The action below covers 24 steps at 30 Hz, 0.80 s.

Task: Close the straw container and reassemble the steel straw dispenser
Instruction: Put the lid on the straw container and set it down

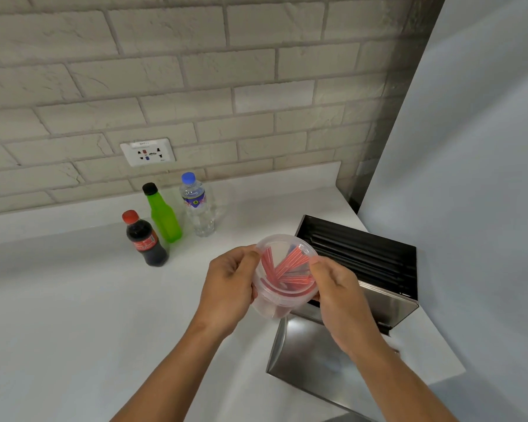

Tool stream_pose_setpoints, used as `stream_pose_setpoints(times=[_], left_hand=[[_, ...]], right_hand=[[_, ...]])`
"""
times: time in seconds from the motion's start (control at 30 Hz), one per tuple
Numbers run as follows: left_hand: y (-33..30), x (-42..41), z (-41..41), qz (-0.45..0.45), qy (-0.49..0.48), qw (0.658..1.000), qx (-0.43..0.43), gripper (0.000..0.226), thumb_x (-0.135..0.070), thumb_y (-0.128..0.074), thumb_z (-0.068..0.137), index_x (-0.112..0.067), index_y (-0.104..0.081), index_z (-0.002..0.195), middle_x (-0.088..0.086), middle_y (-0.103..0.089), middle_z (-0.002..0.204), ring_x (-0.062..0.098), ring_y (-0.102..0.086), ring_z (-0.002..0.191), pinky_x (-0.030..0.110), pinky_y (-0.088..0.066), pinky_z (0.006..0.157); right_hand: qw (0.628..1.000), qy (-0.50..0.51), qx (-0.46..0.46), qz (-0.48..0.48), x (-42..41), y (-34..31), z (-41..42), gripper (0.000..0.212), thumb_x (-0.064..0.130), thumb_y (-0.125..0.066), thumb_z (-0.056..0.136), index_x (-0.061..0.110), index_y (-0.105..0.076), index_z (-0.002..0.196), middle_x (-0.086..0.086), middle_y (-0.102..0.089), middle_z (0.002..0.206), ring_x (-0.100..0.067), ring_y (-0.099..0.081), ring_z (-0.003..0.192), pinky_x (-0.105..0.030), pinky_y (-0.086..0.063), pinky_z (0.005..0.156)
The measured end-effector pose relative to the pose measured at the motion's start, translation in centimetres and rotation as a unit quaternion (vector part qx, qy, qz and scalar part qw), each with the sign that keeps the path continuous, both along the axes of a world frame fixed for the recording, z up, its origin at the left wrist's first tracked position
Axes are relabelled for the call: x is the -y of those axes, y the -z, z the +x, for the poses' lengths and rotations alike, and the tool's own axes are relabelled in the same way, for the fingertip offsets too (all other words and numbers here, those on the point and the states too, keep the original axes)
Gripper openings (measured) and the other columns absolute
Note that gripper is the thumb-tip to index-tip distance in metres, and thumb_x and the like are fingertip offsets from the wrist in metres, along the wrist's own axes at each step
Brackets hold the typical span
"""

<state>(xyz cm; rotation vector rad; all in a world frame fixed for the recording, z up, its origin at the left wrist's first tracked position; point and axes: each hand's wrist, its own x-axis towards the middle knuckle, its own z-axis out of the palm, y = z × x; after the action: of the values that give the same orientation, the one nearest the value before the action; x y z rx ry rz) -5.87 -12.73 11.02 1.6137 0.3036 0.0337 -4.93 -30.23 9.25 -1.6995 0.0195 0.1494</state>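
Observation:
A round clear plastic straw container with red striped straws inside is held above the white counter, its clear lid on top. My left hand grips its left side and my right hand grips the right rim, thumb on the lid. Behind it stands the steel straw dispenser, open at the top, with several black straws lying inside. Its loose steel cover lies flat on the counter in front, partly under my right forearm.
Three bottles stand at the back left of the white counter: a cola bottle, a green bottle and a water bottle. A wall socket sits in the brick wall. A pale panel rises at the right.

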Motion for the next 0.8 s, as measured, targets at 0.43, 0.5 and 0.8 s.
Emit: stream_pose_setpoints(times=[0.43, 0.5, 0.8], left_hand=[[2.0, -4.6, 0.1, 0.079, -0.003, 0.997, -0.008, 0.028, -0.023, -0.054, 0.104, -0.022, -0.080, 0.092, 0.010, -0.063, 0.066, 0.017, -0.050, 0.053, 0.026, -0.046, 0.050], [2.9, -5.8, 0.1, 0.103, 0.008, 0.994, -0.021, 0.027, -0.021, -0.056, 0.102, -0.031, -0.081, 0.096, 0.014, -0.069, 0.075, 0.018, -0.052, 0.055, 0.030, -0.048, 0.054], [7.6, -10.2, 1.0, 0.201, 0.024, 0.977, -0.071, 0.030, -0.037, -0.055, 0.104, -0.036, -0.069, 0.129, -0.001, -0.074, 0.086, 0.015, -0.067, 0.072, 0.034, -0.059, 0.076]], right_hand=[[0.992, -0.095, -0.076, 0.037, -2.3, 1.5, 1.1, 0.029, 0.039, -0.055, 0.103, 0.021, -0.077, 0.096, 0.002, -0.070, 0.077, -0.019, -0.065, 0.075, -0.047, -0.061, 0.089], [0.990, -0.097, -0.097, 0.035, -3.2, 2.5, 1.6, 0.027, 0.036, -0.056, 0.104, 0.020, -0.076, 0.093, 0.001, -0.067, 0.074, -0.016, -0.063, 0.073, -0.041, -0.062, 0.085], [0.987, -0.098, -0.131, -0.002, -7.1, 6.8, 3.0, 0.016, 0.025, -0.060, 0.102, 0.022, -0.075, 0.099, -0.004, -0.072, 0.082, -0.015, -0.065, 0.071, -0.031, -0.059, 0.073]])
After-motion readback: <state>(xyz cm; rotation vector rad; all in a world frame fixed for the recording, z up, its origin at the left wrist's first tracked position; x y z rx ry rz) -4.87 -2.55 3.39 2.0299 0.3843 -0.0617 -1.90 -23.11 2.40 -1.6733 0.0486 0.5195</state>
